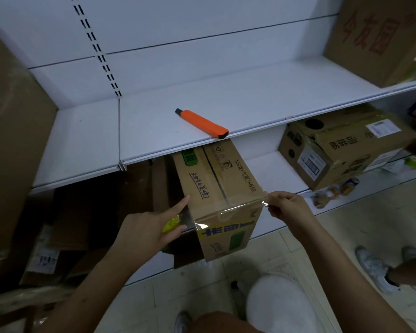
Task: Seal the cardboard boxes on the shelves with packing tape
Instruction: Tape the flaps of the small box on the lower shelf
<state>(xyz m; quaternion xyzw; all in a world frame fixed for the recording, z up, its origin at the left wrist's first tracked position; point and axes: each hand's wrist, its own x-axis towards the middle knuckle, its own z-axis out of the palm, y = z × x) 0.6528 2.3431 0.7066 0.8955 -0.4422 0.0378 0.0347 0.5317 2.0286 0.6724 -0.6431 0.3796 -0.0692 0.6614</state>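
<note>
A brown cardboard box (pixel 216 188) with green and blue print sticks out of the lower shelf, its top flaps closed. A strip of clear packing tape (pixel 228 210) stretches across its front top edge. My right hand (pixel 286 207) pinches the tape's end at the box's right front corner. My left hand (pixel 151 227) grips a yellow tape roll (pixel 171 224) at the box's left side, with the forefinger pointing out along the box's left edge.
An orange utility knife (pixel 202 123) lies at the front edge of the white upper shelf (pixel 154 131). Another taped box (pixel 341 150) sits lower right, a large box (pixel 380 37) upper right. Flattened cardboard (pixel 87 212) fills the lower left. Someone's white shoes (pixel 375 267) stand on the tiled floor.
</note>
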